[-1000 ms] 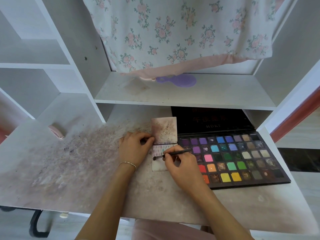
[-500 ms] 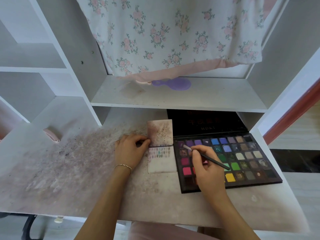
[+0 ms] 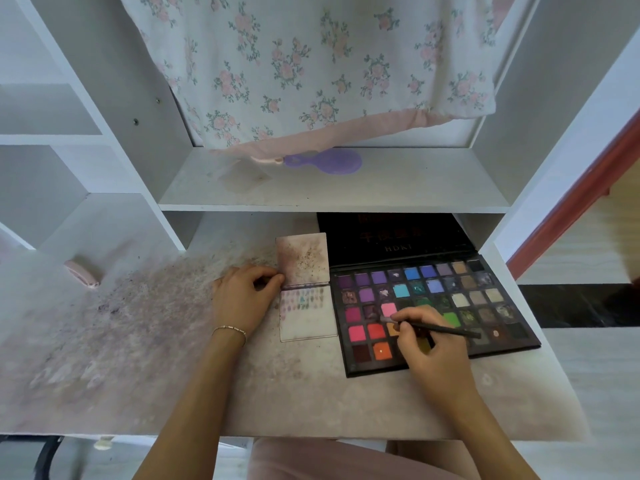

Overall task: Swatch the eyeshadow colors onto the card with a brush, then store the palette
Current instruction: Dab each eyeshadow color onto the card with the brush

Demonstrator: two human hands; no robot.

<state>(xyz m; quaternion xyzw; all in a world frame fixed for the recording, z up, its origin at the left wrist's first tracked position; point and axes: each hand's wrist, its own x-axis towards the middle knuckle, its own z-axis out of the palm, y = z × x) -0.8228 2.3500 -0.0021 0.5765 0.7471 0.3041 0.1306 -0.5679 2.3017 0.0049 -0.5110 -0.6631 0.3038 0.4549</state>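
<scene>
Stained, pale pink-grey desk top (image 3: 145,358), powder smudges across left half. Large black rectangular eyeshadow palette (image 3: 485,306) lies open on right side of desk, lid tilted back under the white shelf (image 3: 332,188); pans in rows of purple, blue, green, pink, red, orange and neutral shades.

Small white folding swatch card (image 3: 308,317) sits just left of palette, touching or nearly touching its edge. Upper flap stands up, mottled brown-pink; lower flap lies flat with two short rows of small colour dabs near the fold.

Left hand (image 3: 242,299): fingers curled, thumb and forefinger tips at the card's left edge near the fold, pinning it. Thin beaded bracelet (image 3: 230,330) on the wrist.

Right hand (image 3: 433,348): resting over lower centre of palette, pinching a thin black-handled brush (image 3: 440,328) between thumb and fingertips. Bristle end points left, sitting at the pans just below the light pink one; contact with powder cannot be confirmed.

Lilac plastic hand-mirror-shaped item (image 3: 329,161) on shelf, partly under hanging floral pink-trimmed cloth (image 3: 311,71). Small pink oblong object (image 3: 83,272) at far left of desk.
</scene>
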